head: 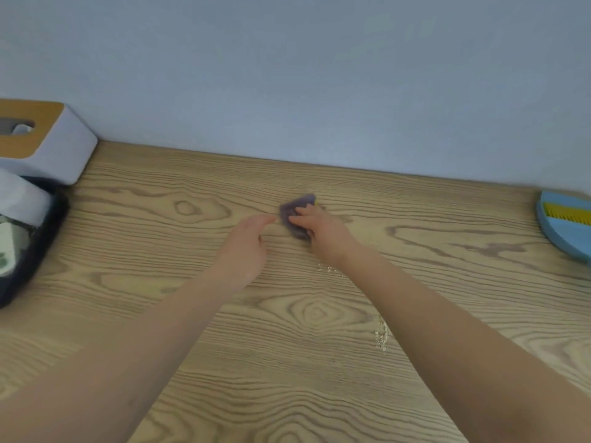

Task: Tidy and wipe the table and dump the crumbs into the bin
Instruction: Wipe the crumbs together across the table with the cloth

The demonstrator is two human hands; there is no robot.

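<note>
This looks like a room in a home. A wooden table [224, 362] with wavy brown lines stands right against a plain pale blue wall [287, 75]. In the far left corner sits a white tissue box [54, 148] with a wooden top. At the right edge lies a blue dustpan [566, 228] with a little yellow brush [567, 213] in it. Small crumbs [381, 338] lie on the table.

A wood-grain bench [128, 314] carries a purple cloth [295, 207] near its back edge. Crumbs [381, 337] lie nearer than the cloth. Far left of the cloth sit a tissue box [60, 148] and a dark tray [35, 251]; far right, a blue dustpan [566, 231].
</note>
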